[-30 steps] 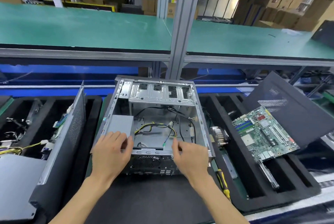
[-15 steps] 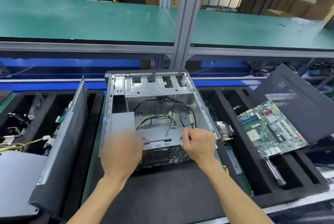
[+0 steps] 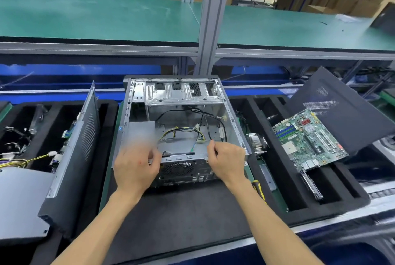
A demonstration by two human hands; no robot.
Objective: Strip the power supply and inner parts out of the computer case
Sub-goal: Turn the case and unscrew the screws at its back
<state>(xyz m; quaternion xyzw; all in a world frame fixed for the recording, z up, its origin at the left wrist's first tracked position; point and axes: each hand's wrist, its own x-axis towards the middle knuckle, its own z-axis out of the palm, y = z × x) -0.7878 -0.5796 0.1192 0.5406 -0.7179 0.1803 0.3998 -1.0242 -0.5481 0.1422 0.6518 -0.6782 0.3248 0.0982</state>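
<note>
Computer case [image 3: 181, 115], an open silver-grey steel tower lying on its side, sits in the middle of the black foam mat [image 3: 181, 217], its long axis running straight away from the person and its perforated rear panel nearest them. Only the head view shows it.

Inside the case, toward its near left corner, lies the grey box-shaped power supply [image 3: 141, 131]; a bundle of yellow and black power cables [image 3: 181, 131] trails from it across the case floor toward the right wall, beside thin black wires.

The left hand [image 3: 136, 166] hovers over the near left corner of the case, directly in front of the power supply. It is motion-blurred, so I cannot tell whether its fingers hold anything. The right hand [image 3: 226, 162] is at the near right edge of the case, fingers curled and seemingly pinching a thin black wire; the grasp is too small to confirm.

Right of the case, a green motherboard [image 3: 307, 138] rests against a dark perforated side panel [image 3: 346, 110]. Left of the case stands another grey panel [image 3: 79, 140].

Judging from this, the power supply lies just beyond the left hand, which is the nearer one; lifting it out likely requires freeing the cables on the right hand's side first.
</note>
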